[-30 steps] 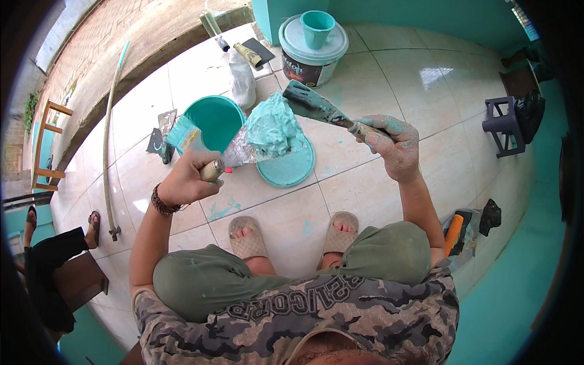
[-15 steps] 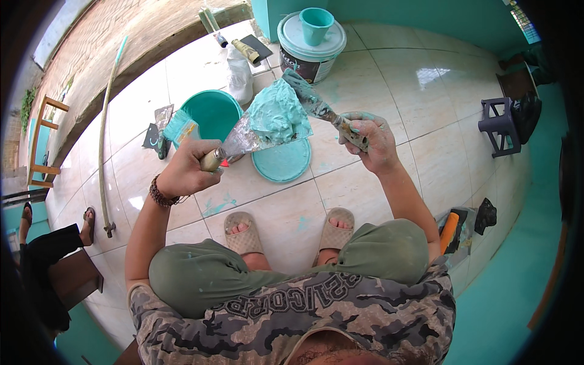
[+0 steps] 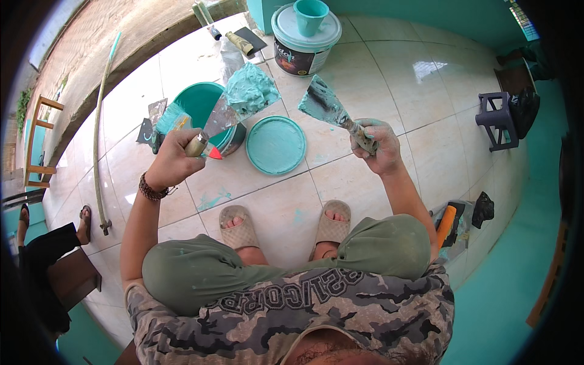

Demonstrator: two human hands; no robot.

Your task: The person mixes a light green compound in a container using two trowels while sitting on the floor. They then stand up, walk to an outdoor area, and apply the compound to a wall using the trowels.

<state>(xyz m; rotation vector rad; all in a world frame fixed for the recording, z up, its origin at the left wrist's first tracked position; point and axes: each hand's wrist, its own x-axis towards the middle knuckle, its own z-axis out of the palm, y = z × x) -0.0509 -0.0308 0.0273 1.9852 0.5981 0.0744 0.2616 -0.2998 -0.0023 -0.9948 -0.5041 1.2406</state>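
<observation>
With left hand (image 3: 172, 162), gripping a paintbrush (image 3: 173, 117) and a broad putty knife (image 3: 220, 119) together, bearing a heaped mound of teal paste (image 3: 251, 90) on the blade, up above the floor. With right hand (image 3: 382, 147), wrapped tightly round the handle of a second putty knife (image 3: 325, 101), keeping its smeared blade well apart from the mound. Working over a glossy, pale tiled floor (image 3: 444, 161) marked with teal smears, near a teal wall (image 3: 420, 11) and, at left, a raised edge with paving beyond. On the tiles between the hands, a round teal lid (image 3: 277, 147). Behind the left putty knife and partly hidden by it, a teal bucket (image 3: 198, 100); behind the mound, partly covered, a white bag (image 3: 230, 62). Farther off, a lidded pail (image 3: 298, 58) under a small teal pot (image 3: 310, 21); at left, a long pole (image 3: 99, 146); at right, a dark plastic stool (image 3: 494, 121).
</observation>
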